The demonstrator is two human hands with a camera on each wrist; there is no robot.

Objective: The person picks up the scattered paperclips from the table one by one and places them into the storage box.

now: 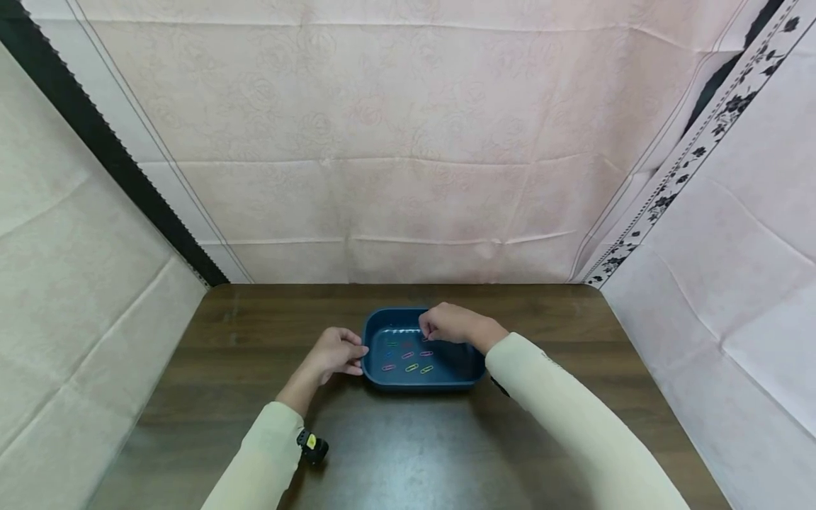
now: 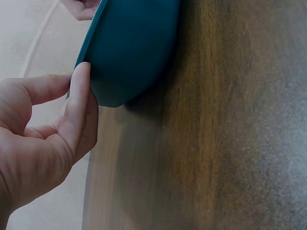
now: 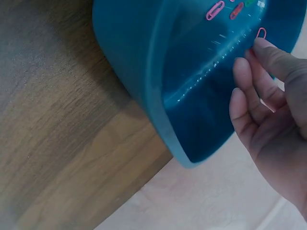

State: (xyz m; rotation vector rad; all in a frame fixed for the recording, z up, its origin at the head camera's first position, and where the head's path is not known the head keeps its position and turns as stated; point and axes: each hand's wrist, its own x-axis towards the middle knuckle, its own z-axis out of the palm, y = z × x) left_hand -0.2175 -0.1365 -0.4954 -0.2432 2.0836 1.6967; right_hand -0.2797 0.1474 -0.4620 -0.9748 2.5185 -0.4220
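Note:
A blue plastic tray [image 1: 457, 363] stands on the wooden table. My left hand [image 1: 334, 351] pinches its left rim between thumb and fingers, which the left wrist view shows up close. Over the tray's far part is my right hand [image 1: 454, 324], fingertips inside the rim. In the right wrist view its thumb and forefinger pinch a pink paper clip [image 3: 261, 33]. Several paper clips in pink, red, yellow, green and blue lie spread on the tray floor, among them a yellow paper clip [image 1: 426, 370] near the front and a pink paper clip [image 3: 215, 10].
The brown wooden table [image 1: 255, 397] extends around the tray on all sides. Pale patterned cloth [image 1: 408, 142] hangs behind it, with more white cloth at left and right. A black device [image 1: 312, 446] is strapped at my left wrist.

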